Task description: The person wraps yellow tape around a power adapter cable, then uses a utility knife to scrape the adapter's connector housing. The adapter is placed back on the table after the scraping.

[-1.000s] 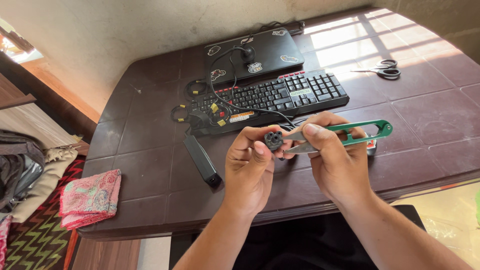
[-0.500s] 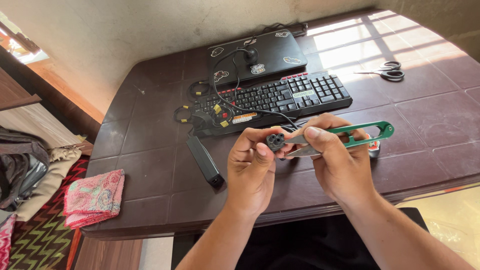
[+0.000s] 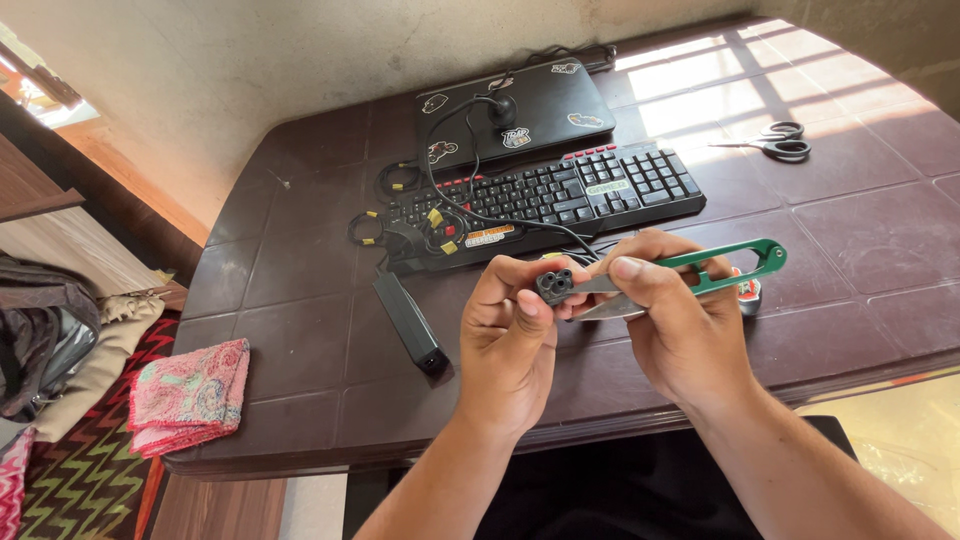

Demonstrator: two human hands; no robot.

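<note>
My left hand pinches a small black three-hole power plug at the end of a black cable. My right hand grips green-handled thread snips, their metal blades pointing left and touching the plug. Both hands hover above the near edge of the dark brown tiled table. A black power adapter brick lies on the table just left of my left hand.
A black keyboard with coiled cables lies behind my hands, and a closed black laptop with stickers behind that. Scissors rest at the far right. A pink patterned cloth and a bag sit at the left.
My hands keep the same hold on the plug and snips. The view has shifted slightly.
</note>
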